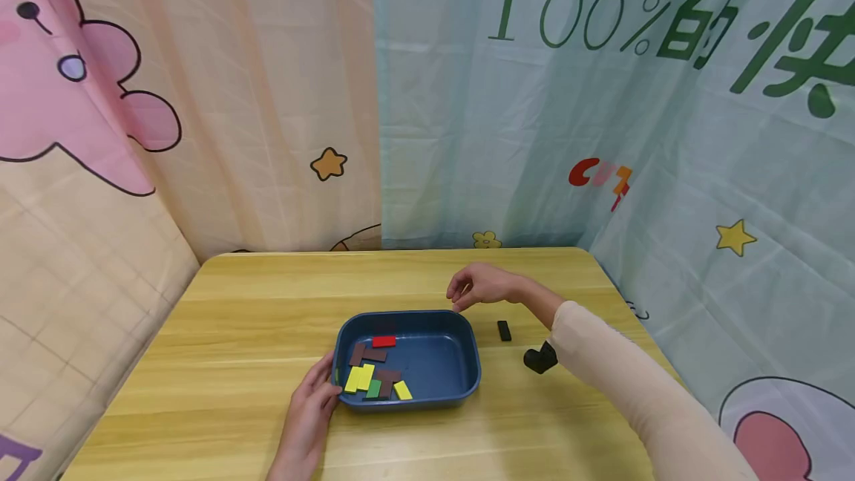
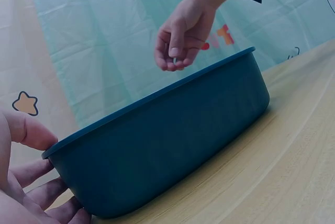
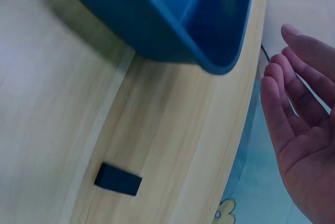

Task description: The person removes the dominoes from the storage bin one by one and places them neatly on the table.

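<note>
A dark blue bin [image 1: 441,401] stands on the table, with flat blocks lying mostly in its left half. Among them are a red block [image 1: 384,341], a green block [image 1: 373,389], several yellow blocks [image 1: 403,390] and several brown blocks [image 1: 375,355]. My left hand [image 1: 311,410] grips the bin's left end, thumb at the rim and fingers against the outer wall. Above the bin's far right corner hovers my right hand [image 1: 486,284], fingers loosely bent; the right wrist view shows nothing in its palm. A single black block [image 3: 118,179] lies on the table right of the bin.
The wooden table [image 1: 267,303] reaches back to printed curtains [image 1: 441,132] behind and on both sides. A black object [image 1: 539,358] shows beside the right sleeve's cuff, apparently worn on the wrist.
</note>
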{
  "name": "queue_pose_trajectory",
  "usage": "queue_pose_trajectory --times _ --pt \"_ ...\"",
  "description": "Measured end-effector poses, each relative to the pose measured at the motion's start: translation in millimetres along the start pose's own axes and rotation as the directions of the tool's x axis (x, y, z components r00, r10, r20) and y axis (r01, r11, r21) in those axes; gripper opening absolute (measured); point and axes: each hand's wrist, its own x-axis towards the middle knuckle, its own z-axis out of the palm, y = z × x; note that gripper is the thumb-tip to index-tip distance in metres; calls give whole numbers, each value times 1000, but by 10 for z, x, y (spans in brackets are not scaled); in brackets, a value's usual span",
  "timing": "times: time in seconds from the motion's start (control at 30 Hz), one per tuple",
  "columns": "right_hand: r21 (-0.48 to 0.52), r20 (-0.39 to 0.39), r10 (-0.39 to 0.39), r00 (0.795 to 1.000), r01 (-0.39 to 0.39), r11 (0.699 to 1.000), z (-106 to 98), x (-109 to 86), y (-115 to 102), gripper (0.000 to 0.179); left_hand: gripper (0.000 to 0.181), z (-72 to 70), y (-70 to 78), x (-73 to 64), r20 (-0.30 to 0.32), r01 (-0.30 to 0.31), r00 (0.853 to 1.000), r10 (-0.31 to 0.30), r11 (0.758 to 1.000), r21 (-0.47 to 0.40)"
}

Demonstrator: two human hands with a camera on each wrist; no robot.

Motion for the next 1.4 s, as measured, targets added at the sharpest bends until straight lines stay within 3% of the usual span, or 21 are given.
queue_pose_trajectory --times 0.33,0.63,1.1,1.4 --pt "-101 126 -30 992 43 994 148 242 -391 23 68 0 1 -9 -6 4 1000 -4 1000 2" --pt "-170 243 -62 968 105 980 358 516 -646 27 68 -11 46 7 -14 -8 1000 8 1000 7" --pt "-249 419 -130 899 251 935 738 841 -733 26 67 -24 17 -7 -3 1 1000 -1 1000 11" --pt "-226 469 -102 877 231 946 953 972 -687 28 65 -13 -6 8 -5 -6 1000 6 1000 20"
